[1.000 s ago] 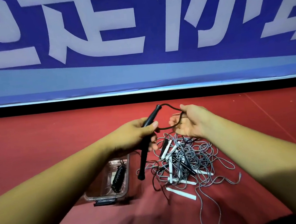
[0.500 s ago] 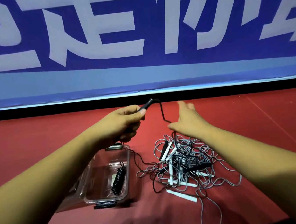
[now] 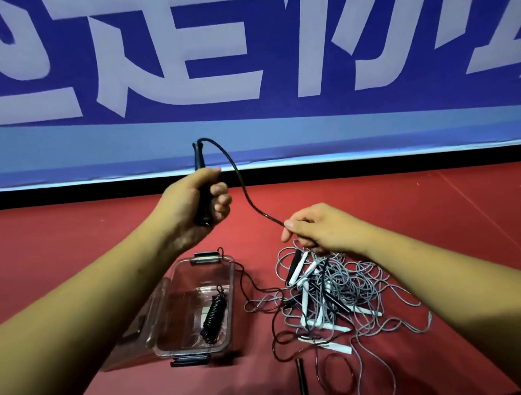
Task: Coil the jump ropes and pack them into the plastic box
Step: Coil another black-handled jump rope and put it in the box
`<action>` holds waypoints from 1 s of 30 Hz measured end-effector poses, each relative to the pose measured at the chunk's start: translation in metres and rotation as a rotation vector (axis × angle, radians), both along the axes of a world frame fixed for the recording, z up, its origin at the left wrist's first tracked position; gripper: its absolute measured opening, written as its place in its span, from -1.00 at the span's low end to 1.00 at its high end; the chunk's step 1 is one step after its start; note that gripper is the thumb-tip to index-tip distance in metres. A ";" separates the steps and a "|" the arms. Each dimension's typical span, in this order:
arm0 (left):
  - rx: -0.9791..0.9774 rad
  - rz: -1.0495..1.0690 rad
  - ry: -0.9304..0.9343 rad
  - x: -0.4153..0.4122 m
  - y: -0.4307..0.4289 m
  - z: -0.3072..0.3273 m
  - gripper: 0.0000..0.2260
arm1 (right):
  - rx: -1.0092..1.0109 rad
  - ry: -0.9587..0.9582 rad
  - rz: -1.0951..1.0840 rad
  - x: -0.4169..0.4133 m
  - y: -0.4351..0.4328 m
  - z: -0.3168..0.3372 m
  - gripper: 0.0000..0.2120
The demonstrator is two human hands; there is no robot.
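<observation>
My left hand [image 3: 189,204] grips a black jump-rope handle [image 3: 199,158] upright above the floor. Its black cord [image 3: 246,195] arcs from the handle's top down to my right hand [image 3: 323,226], which pinches the cord just above a tangled pile of grey ropes with white handles [image 3: 330,296]. The clear plastic box [image 3: 229,284] stands open on the floor to the left of the pile. One coiled black rope [image 3: 214,316] lies inside it. A second black handle [image 3: 302,382] lies on the floor near the bottom edge.
The red floor [image 3: 65,250] stretches all around. A blue banner with large white characters [image 3: 237,55] stands behind, with a black strip along its base. The box's clear lid [image 3: 132,336] leans at the box's left side.
My left hand has raised the black handle upright and higher. My right hand, open half a second ago, has moved right and down and now pinches the black cord.
</observation>
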State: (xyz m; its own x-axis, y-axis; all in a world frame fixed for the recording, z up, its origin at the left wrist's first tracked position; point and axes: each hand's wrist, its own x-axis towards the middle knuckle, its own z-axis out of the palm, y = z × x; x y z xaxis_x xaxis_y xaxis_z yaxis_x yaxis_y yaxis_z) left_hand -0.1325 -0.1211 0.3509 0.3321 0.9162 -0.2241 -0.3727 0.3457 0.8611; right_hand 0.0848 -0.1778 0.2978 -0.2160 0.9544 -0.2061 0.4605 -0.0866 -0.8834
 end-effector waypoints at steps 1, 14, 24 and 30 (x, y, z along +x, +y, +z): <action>-0.026 -0.018 0.030 0.003 -0.003 -0.001 -0.75 | -0.003 0.006 0.017 -0.003 0.000 0.004 -0.72; 0.435 -0.457 0.747 0.014 -0.014 -0.009 -0.82 | 0.123 0.066 0.129 -0.008 -0.002 0.024 -0.78; 0.321 0.091 1.105 -0.041 0.030 -0.012 -0.92 | -0.171 -0.051 0.020 0.042 -0.004 -0.020 -0.81; 0.538 -0.203 0.991 -0.009 -0.006 -0.008 -0.83 | 0.158 -0.209 0.200 -0.012 -0.003 0.025 -0.81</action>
